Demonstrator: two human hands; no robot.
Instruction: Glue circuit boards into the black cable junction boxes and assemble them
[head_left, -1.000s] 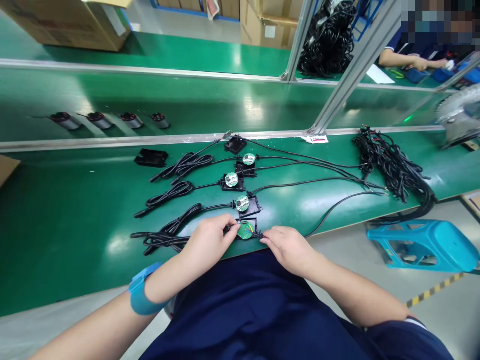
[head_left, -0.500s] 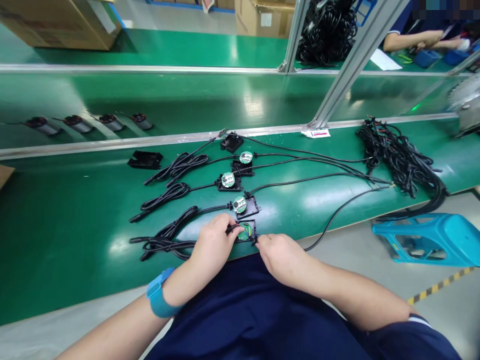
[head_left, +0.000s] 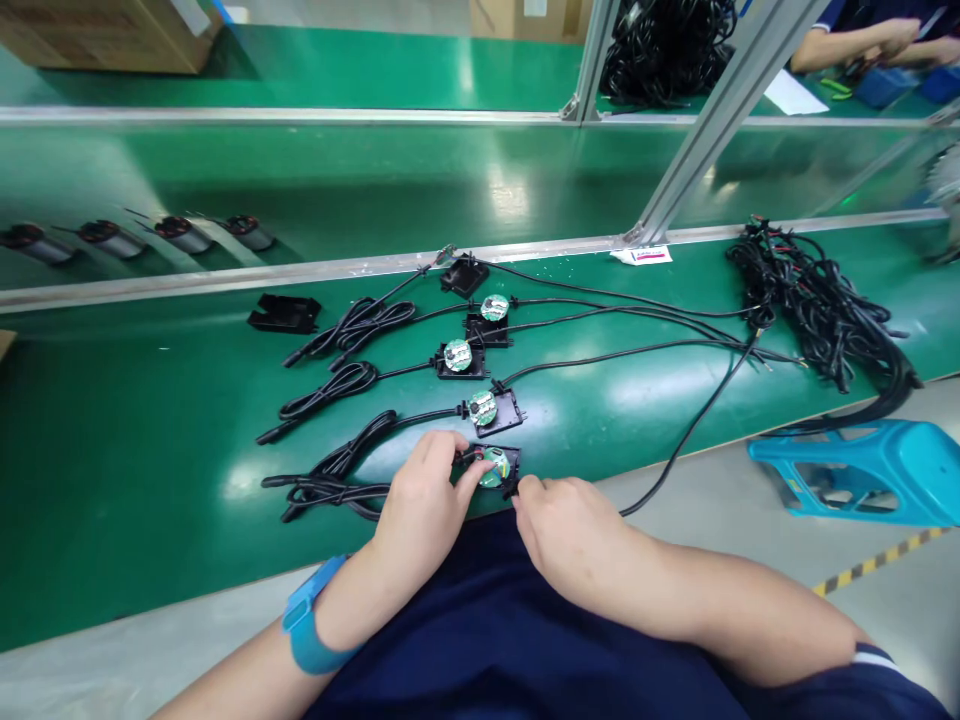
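Observation:
At the bench's front edge, a round green circuit board (head_left: 495, 467) sits at a small black plastic case (head_left: 514, 455). My left hand (head_left: 429, 495) is closed at the board's left side, thumb on its face and fingers by the cable entry. My right hand (head_left: 564, 520) pinches a black cable (head_left: 660, 478) at the case's right end; its fingertips partly hide the cable end. Just beyond lies another case with a circuit board (head_left: 483, 408) and cables. A coiled black cable (head_left: 341, 465) rests left of my left hand.
Farther back are more boards (head_left: 457, 355) on cases and a black cover (head_left: 285, 313). Cylindrical motors (head_left: 184, 234) stand behind the rail at left. A cable bundle (head_left: 814, 305) lies right, above a blue stool (head_left: 862, 470). A metal post (head_left: 697, 150) rises behind; a co-worker's hands (head_left: 896, 38) show beyond.
The view has shifted slightly. My left thumb has moved onto the board's face and the fingers have parted a little. The right hand keeps its cable, whose far end now reaches the bundle.

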